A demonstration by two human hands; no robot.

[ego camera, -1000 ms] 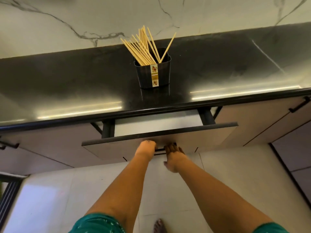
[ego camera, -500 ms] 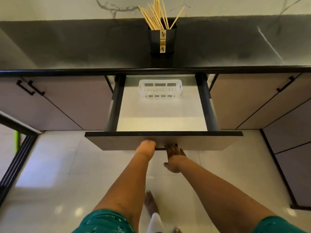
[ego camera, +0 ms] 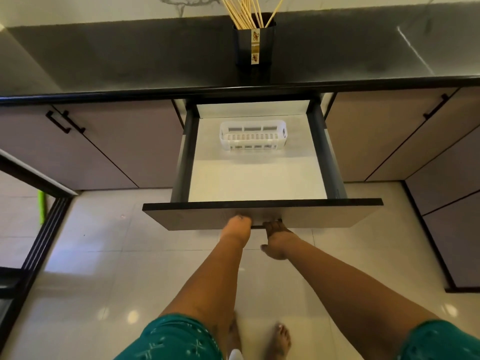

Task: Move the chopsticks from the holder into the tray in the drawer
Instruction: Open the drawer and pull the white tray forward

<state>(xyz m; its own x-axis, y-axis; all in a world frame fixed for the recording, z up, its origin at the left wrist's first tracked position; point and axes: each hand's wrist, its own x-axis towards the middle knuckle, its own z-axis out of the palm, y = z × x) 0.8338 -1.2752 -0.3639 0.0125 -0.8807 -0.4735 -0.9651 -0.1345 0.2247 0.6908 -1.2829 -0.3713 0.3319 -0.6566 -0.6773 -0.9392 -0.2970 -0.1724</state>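
Dark cabinets (ego camera: pixel 109 146) with black bar handles flanked the drawer (ego camera: pixel 262 215), and a pale glossy tiled floor (ego camera: pixel 109 268) lay below, where bare feet showed between green sleeves. A black frame stood at the left with a green object behind it. The drawer was pulled far out from under the dark tabletop (ego camera: pixel 130 55); its front panel stood between the person and its white floor, and nothing lay over the tray (ego camera: pixel 253 136). The tray was a white slotted plastic basket, long side across, sitting toward the back of the drawer, apart from both grey side walls, with nothing visible in it. The chopsticks (ego camera: pixel 246 11) were pale wooden sticks fanned out, standing in the holder (ego camera: pixel 254 45), a black upright cup with a narrow printed label down its front, on the tabletop near its back edge, directly behind the drawer. The left hand (ego camera: pixel 237 228) had its fingers curled up at the handle on the drawer front; they were hidden. The right hand (ego camera: pixel 276 237) hooked its fingers over the same black handle, thumb hanging free.
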